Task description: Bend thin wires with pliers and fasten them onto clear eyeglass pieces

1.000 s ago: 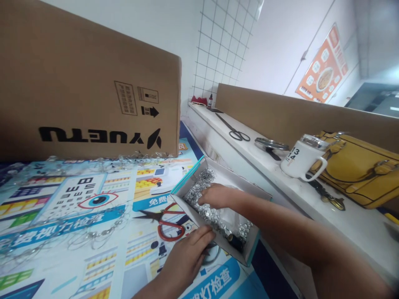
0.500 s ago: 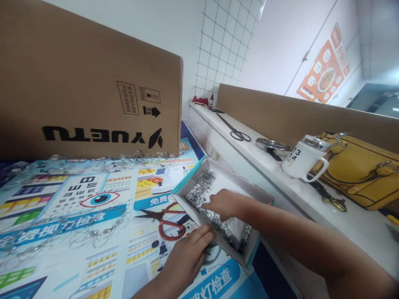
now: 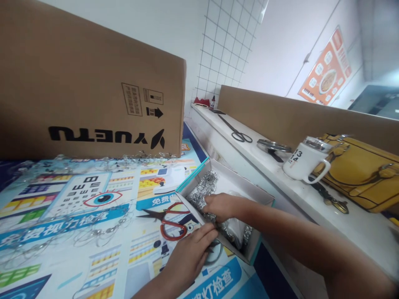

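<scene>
An open shallow cardboard box [image 3: 262,193] with a teal outside is tilted at the counter's right edge. Inside lie many tangled silver wire pieces [image 3: 204,182] and a clear plastic bag [image 3: 234,230]. My right hand [image 3: 220,206] reaches into the box, fingers curled down among the wire pieces, fingertips hidden. My left hand [image 3: 195,249] grips the box's near wall, fingers over its rim. Left of it lie red-handled scissors [image 3: 173,222], open on the printed sheet. Another metal tool [image 3: 215,253] shows partly beneath my left hand.
Strung clear wire loops [image 3: 102,230] lie across the printed sheet. A large carton [image 3: 109,91] stands behind. On the white ledge are black scissors [image 3: 238,135], a round metal-rimmed object [image 3: 274,146], a white mug [image 3: 305,160], a dark key-like item [image 3: 333,199] and a yellow bag [image 3: 361,170].
The fingers of my right hand have drawn together and curled deeper into the wire pieces. My left hand stays on the box wall. The view has shifted slightly.
</scene>
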`<move>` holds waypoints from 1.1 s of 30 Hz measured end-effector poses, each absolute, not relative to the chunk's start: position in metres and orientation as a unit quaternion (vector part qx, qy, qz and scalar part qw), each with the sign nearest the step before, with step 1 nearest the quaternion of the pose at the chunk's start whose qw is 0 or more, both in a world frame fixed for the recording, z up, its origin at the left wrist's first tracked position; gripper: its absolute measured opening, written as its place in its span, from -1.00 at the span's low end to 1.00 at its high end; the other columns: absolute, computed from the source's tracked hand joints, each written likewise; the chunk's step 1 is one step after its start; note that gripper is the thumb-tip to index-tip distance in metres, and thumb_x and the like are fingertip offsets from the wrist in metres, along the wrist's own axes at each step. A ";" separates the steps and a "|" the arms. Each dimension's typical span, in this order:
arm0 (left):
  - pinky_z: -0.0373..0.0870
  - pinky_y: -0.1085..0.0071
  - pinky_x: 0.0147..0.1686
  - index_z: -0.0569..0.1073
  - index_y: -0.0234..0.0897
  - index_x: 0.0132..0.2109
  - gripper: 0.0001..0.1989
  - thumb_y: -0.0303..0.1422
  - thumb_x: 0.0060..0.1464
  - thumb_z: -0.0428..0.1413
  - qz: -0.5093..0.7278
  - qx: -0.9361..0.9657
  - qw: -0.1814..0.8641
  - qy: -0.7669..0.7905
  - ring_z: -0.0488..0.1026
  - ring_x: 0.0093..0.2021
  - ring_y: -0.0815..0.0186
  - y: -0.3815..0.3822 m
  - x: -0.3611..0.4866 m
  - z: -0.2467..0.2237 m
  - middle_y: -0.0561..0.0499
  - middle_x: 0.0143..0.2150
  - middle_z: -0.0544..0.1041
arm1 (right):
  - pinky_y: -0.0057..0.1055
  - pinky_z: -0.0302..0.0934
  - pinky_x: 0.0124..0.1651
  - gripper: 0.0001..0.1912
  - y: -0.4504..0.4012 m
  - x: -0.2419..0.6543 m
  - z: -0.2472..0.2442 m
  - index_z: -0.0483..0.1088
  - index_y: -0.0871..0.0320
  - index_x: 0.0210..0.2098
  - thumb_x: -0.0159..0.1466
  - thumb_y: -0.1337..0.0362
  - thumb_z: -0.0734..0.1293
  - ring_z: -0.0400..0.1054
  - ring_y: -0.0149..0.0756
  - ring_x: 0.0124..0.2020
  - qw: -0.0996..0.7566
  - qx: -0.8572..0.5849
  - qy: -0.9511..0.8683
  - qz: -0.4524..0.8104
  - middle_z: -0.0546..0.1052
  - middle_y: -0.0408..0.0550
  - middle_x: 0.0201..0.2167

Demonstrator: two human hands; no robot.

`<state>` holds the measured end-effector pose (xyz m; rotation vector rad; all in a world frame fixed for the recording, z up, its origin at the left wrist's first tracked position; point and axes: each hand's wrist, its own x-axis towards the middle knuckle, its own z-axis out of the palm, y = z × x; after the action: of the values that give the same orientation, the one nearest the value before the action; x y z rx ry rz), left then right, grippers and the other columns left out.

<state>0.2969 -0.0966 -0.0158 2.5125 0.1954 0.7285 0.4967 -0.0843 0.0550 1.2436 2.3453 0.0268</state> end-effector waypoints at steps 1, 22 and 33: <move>0.32 0.32 -0.01 0.18 -0.17 0.11 -0.46 -0.62 -0.03 -0.09 0.266 0.926 0.258 0.072 0.28 0.06 0.25 -0.097 0.297 -0.015 -0.06 0.15 0.25 | -0.43 0.20 -0.39 -0.63 -0.084 0.496 0.054 0.35 0.12 -0.17 0.00 0.20 0.34 0.31 -0.28 -0.36 0.243 0.457 0.855 0.009 0.38 -0.02 -0.29; 0.34 0.31 -0.02 0.16 -0.13 0.13 -0.48 -0.60 0.02 -0.10 0.260 0.928 0.251 0.095 0.29 0.08 0.27 -0.095 0.302 -0.019 -0.04 0.19 0.21 | -0.49 0.13 -0.32 -0.78 -0.064 0.527 0.084 0.40 0.23 -0.30 0.03 0.43 0.25 0.37 -0.26 -0.28 0.188 0.642 0.743 0.002 0.49 0.05 -0.30; 0.41 0.39 -0.17 0.19 -0.08 0.09 -0.60 -0.50 0.12 -0.13 0.207 0.939 0.247 0.122 0.39 -0.04 0.28 -0.096 0.314 0.009 0.02 0.19 0.21 | -0.54 0.06 -0.38 -0.86 -0.073 0.542 0.114 0.36 0.19 -0.44 -0.03 0.42 0.24 0.32 -0.35 -0.37 -0.046 0.744 0.665 -0.044 0.46 -0.10 -0.46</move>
<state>0.3144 -0.0961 0.0088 2.5605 0.3331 0.5649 0.5419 -0.0729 0.1144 2.4074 2.1534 -0.1432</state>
